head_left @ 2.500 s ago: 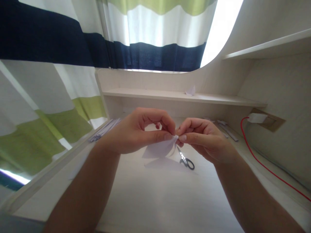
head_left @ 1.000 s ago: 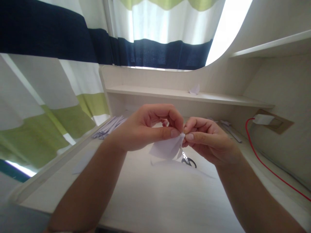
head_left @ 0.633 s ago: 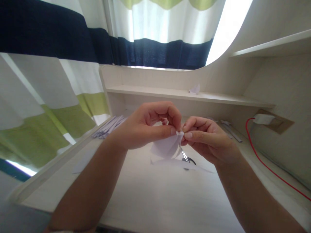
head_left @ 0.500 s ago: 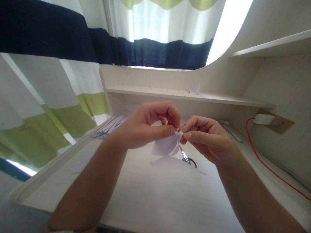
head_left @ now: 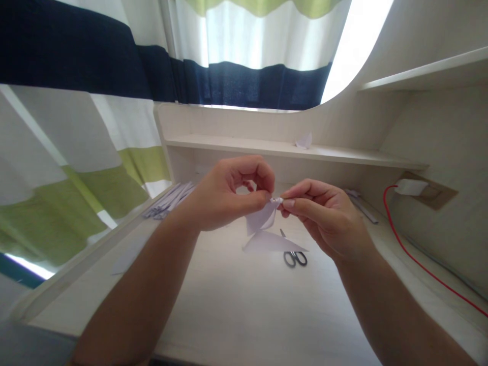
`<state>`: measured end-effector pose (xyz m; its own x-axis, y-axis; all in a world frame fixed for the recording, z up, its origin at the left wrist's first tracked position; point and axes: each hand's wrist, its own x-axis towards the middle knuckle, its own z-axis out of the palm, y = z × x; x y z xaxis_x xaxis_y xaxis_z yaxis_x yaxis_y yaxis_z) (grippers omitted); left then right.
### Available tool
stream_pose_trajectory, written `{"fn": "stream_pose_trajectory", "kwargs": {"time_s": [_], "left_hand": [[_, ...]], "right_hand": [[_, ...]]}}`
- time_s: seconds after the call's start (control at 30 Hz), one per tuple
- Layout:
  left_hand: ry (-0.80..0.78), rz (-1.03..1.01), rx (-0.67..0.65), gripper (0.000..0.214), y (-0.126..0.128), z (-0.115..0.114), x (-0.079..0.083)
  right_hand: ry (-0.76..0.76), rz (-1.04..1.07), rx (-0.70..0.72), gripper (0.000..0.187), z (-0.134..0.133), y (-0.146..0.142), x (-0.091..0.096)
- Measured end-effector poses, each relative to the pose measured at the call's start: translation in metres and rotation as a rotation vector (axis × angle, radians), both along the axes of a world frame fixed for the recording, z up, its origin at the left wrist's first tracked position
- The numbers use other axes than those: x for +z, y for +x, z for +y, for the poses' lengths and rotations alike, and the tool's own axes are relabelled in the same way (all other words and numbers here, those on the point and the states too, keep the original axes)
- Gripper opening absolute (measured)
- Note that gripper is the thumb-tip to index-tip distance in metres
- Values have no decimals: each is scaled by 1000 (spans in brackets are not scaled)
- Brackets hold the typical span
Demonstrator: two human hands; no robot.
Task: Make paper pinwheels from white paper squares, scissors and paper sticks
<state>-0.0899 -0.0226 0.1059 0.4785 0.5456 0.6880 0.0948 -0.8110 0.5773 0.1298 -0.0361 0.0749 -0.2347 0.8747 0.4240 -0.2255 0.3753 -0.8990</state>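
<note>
Between my hands hangs a folded piece of white paper (head_left: 275,242), its pointed flaps spreading below the fingers. My left hand (head_left: 236,193) pinches its upper edge between thumb and forefinger. Opposite it, my right hand (head_left: 324,211) grips a small twisted tip of the same paper with thumb and fingertips. The exact fold under the fingertips is too small to make out. Beneath the paper, scissors (head_left: 295,258) with dark handles lie on the desk, their blades partly covered by a flap.
A pile of folded paper strips (head_left: 170,200) lies at the desk's back left, with a flat paper sheet (head_left: 129,254) nearer. A small folded paper (head_left: 304,141) sits on the shelf (head_left: 236,145). At right are more strips (head_left: 362,207), a white plug (head_left: 412,187) and a red cable (head_left: 404,244).
The paper has turned in my fingers, and its lower flap now swings out wider over the scissors. Both hands have shifted slightly up and left, still pinching.
</note>
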Motion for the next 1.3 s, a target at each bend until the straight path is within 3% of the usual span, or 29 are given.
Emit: {"fn": "stream_pose_trajectory", "kwargs": {"time_s": [0.57,1.3], "left_hand": [[-59,33,49,6,-5,0,4],[228,234,354,4,-10,10,0]], "right_hand": [[-44,-2,40,7,5,1,-4],[140,-182,-194,15,7,-6,-14]]}}
